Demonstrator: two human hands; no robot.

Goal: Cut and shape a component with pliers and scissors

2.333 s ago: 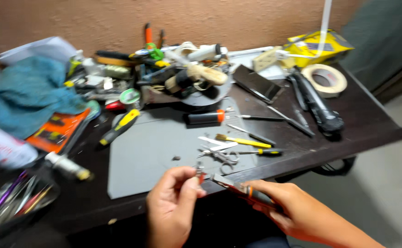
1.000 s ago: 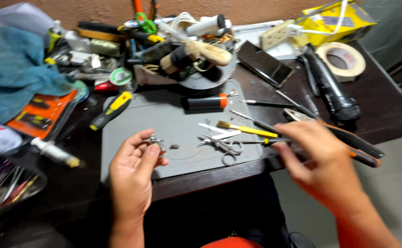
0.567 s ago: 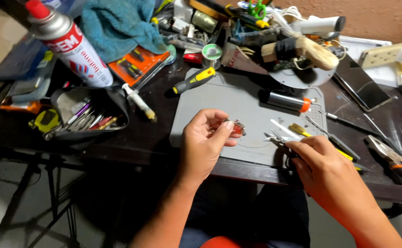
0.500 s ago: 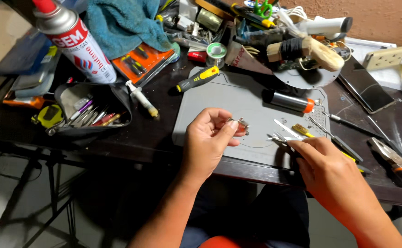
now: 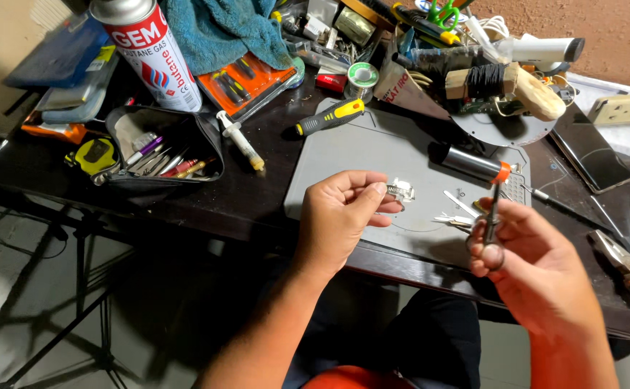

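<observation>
My left hand (image 5: 340,212) pinches a small silver metal part (image 5: 401,190) between thumb and fingers, held just above the grey work mat (image 5: 372,155). My right hand (image 5: 538,263) grips a pair of small scissors (image 5: 490,223) by the ring handles, blades pointing up and away. The scissors stand about a hand's width to the right of the metal part. Tweezers (image 5: 453,218) lie on the mat between my hands.
The dark table (image 5: 250,194) is crowded: a red-and-white gas canister (image 5: 149,50), a black pouch of tools (image 5: 160,151), a syringe (image 5: 240,138), a yellow-handled screwdriver (image 5: 329,117), a black-and-orange cylinder (image 5: 473,164), pliers (image 5: 628,263), a phone (image 5: 594,160), a blue cloth (image 5: 221,29).
The view has swung left and down. My left hand kept the small metal part and lifted it; my right hand picked up the scissors from the mat.
</observation>
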